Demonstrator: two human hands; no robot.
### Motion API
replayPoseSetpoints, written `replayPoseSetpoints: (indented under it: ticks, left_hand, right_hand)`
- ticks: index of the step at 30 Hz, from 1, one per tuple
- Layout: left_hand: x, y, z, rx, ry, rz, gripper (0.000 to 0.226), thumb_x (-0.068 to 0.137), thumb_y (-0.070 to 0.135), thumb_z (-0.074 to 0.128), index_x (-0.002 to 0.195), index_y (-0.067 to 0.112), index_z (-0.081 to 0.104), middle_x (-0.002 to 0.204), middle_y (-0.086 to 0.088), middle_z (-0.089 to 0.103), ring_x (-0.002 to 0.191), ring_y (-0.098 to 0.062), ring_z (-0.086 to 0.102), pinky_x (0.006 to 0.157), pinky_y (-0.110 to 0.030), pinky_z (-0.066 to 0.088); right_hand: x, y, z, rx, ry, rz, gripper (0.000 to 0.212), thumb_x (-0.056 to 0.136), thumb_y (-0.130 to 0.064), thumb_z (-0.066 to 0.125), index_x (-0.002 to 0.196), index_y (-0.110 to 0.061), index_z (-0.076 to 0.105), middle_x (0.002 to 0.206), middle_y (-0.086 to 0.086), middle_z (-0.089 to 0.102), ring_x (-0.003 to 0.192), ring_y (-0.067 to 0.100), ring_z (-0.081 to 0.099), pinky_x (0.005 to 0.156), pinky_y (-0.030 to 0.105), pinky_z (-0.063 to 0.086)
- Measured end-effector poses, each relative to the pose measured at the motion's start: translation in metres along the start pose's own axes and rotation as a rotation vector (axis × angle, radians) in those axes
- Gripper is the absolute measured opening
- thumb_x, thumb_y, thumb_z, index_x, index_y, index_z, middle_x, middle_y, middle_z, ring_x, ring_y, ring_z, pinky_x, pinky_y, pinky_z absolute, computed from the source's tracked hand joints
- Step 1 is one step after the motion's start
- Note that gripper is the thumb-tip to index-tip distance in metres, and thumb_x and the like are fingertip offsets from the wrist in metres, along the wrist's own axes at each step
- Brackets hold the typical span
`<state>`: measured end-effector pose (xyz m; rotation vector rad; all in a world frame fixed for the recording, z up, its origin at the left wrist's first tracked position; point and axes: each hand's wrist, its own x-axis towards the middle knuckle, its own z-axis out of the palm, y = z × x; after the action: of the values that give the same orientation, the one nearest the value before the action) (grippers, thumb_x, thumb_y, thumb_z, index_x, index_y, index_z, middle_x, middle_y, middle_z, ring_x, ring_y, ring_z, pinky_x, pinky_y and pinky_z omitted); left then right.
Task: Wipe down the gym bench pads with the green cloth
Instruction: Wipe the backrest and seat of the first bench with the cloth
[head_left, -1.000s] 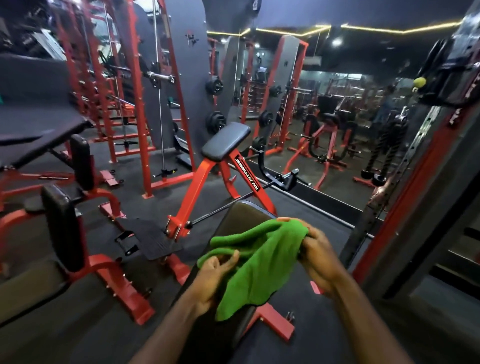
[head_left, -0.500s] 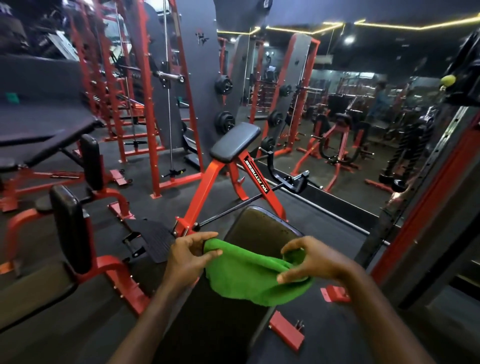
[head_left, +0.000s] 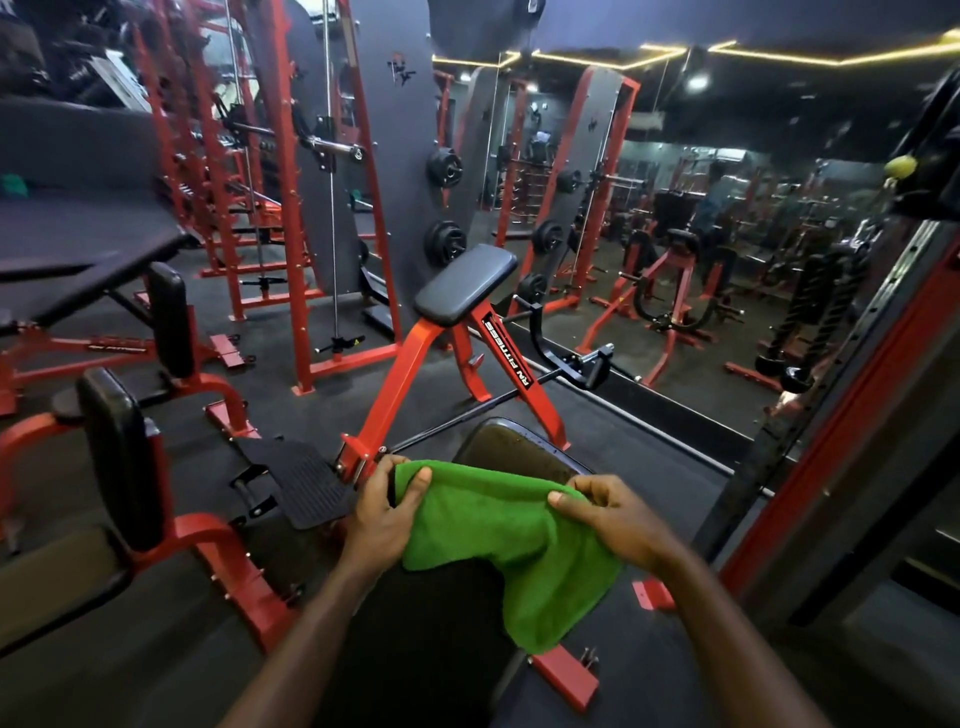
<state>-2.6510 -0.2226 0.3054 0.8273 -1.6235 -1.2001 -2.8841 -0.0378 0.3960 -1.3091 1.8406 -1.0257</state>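
Over the near bench pad (head_left: 519, 447), both hands, left hand (head_left: 382, 512) and right hand (head_left: 618, 514), now pinch the green cloth (head_left: 498, 540) stretched flat, ready for wiping.

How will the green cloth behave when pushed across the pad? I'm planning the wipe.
The green cloth sags between the left hand and right hand, so it is probably floppy and light. Its fuzzy surface likely grips the bench pad, not slides.

I see dark rubber floor (head_left: 130, 649) all round, crowded with red steel frames (head_left: 296, 208). A tall grey panel (head_left: 395, 171) carries black weight plates (head_left: 444, 167). Beyond it a mirror wall (head_left: 727, 218) repeats the machines. Thin yellow strip lights (head_left: 779, 54) edge the black ceiling.
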Motion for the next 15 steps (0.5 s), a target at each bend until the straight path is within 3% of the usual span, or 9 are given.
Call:
replayPoseSetpoints:
  ticks: [4, 7, 10, 15]
  left_hand:
    - [0.009, -0.024, 0.013, -0.073, 0.032, -0.092, 0.047, 0.081, 0.059, 0.068, 0.099, 0.016, 0.060, 0.089, -0.008, 0.065, 0.083, -0.017, 0.061, 0.086, -0.051, 0.053]
    - [0.018, -0.037, 0.032, -0.064, 0.065, -0.167, 0.048, 0.079, 0.063, 0.069, 0.095, 0.019, 0.060, 0.087, -0.008, 0.069, 0.080, -0.019, 0.063, 0.085, -0.053, 0.055]
    - [0.035, -0.043, 0.056, 0.006, 0.115, -0.206, 0.025, 0.094, 0.040, 0.073, 0.096, 0.018, 0.060, 0.085, -0.002, 0.068, 0.083, -0.023, 0.065, 0.084, -0.046, 0.056]
    - [0.076, -0.046, 0.100, 0.171, 0.305, -0.194, 0.024, 0.090, 0.031, 0.078, 0.099, 0.013, 0.064, 0.093, -0.007, 0.065, 0.088, -0.027, 0.061, 0.078, -0.035, 0.045]
  right_hand:
    - [0.005, 0.001, -0.009, -0.160, -0.118, 0.105, 0.028, 0.087, -0.030, 0.083, 0.103, -0.011, 0.071, 0.099, 0.003, 0.079, 0.089, 0.017, 0.077, 0.078, 0.035, 0.063]
    - [0.021, 0.008, -0.014, -0.182, 0.017, 0.133, 0.018, 0.085, -0.021, 0.085, 0.095, -0.014, 0.072, 0.091, 0.002, 0.079, 0.083, 0.018, 0.077, 0.077, 0.041, 0.065]
    - [0.044, 0.019, -0.026, -0.180, 0.144, 0.132, 0.013, 0.084, -0.019, 0.086, 0.089, -0.016, 0.075, 0.084, 0.005, 0.079, 0.080, 0.024, 0.077, 0.077, 0.048, 0.064]
    - [0.093, 0.034, -0.050, -0.275, 0.225, 0.118, 0.009, 0.083, -0.019, 0.085, 0.084, -0.021, 0.077, 0.077, 0.004, 0.076, 0.073, 0.021, 0.073, 0.066, 0.037, 0.059]
